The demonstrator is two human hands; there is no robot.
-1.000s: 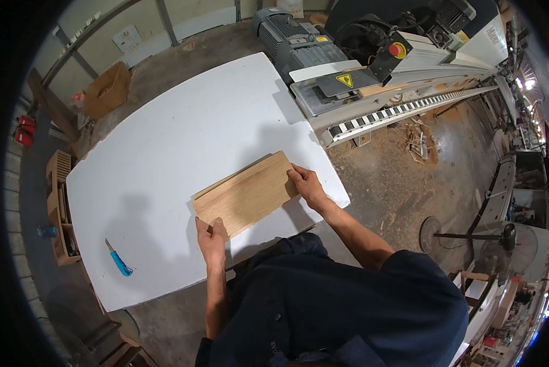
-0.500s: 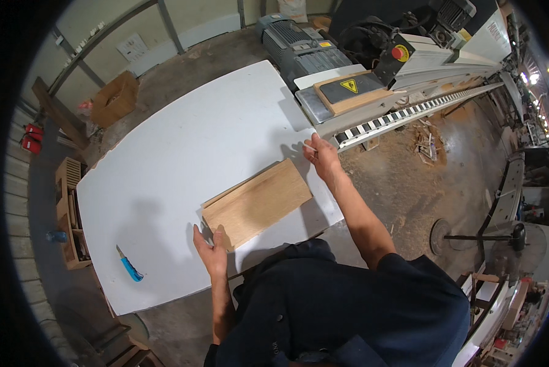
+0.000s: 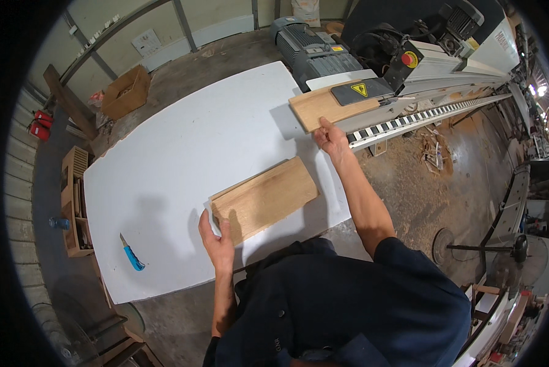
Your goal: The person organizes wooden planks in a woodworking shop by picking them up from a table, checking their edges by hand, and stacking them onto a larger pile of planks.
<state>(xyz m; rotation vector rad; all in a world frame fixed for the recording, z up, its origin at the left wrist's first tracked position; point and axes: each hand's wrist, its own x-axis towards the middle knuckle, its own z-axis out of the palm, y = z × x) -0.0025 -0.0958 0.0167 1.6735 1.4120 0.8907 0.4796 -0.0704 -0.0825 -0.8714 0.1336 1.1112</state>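
A wooden board [image 3: 314, 110] juts out from under the dark machine cover, its near end above the white table [image 3: 182, 134]. My right hand [image 3: 331, 139] pinches the near corner of this board, thumb on top and fingers beneath. On the table lies a small stack of wooden boards [image 3: 268, 199], the top one slightly askew over those beneath. At the left end of the stack is my left hand [image 3: 218, 244], thumb and fingers apart around the corner. Whether it presses on the boards is hard to tell.
A blue utility knife [image 3: 132, 258] with its blade out lies at the table's left. Back right stands the machine with a motor [image 3: 308, 46], a red button [image 3: 409, 59] and a roller track [image 3: 421, 116]. A cardboard box [image 3: 126, 92] and wood scraps [image 3: 433, 150] are on the floor.
The wooden board has come out leftward from under the machine cover. My right hand has closed on its corner. My left hand remains by the stack's left end.
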